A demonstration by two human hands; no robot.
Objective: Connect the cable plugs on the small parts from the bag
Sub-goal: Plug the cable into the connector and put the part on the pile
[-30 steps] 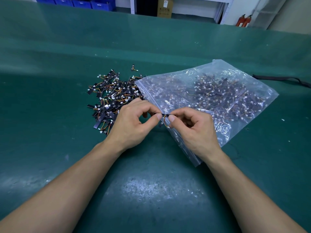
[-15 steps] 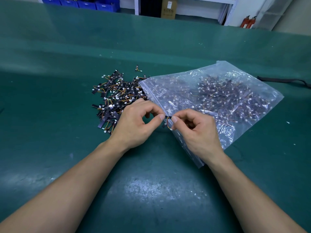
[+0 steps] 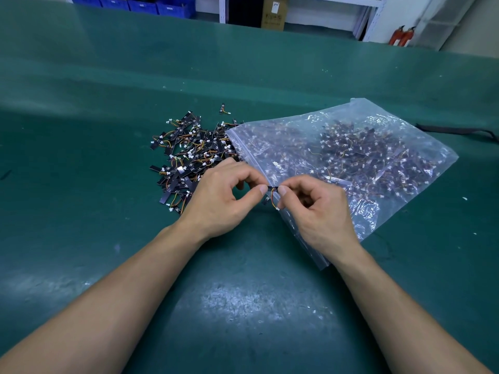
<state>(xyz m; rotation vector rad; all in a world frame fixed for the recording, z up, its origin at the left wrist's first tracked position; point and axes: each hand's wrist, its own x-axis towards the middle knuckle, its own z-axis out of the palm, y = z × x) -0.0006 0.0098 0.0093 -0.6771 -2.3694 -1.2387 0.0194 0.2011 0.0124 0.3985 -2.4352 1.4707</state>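
Note:
Between my two hands is one small black part [image 3: 272, 189] with thin orange and yellow wires that loop down to a white plug. My left hand [image 3: 224, 198] pinches its left end between thumb and forefinger. My right hand [image 3: 318, 209] pinches its right end, and the plug hangs just below those fingertips. A clear plastic zip bag [image 3: 351, 168] full of the same parts lies under and behind my right hand. A loose pile of black parts with wires [image 3: 189, 155] lies on the green table [image 3: 243, 306] behind my left hand.
One stray part [image 3: 223, 109] lies beyond the pile. A black strap [image 3: 456, 130] lies at the table's right edge. Blue bins [image 3: 151, 4], a cardboard box [image 3: 273, 12], white shelving and red fire extinguishers [image 3: 401, 36] stand past the far edge.
Both hands have stayed together at the bag's near corner, pinching the same part. The wire loop and white plug now hang a little lower below my right fingertips.

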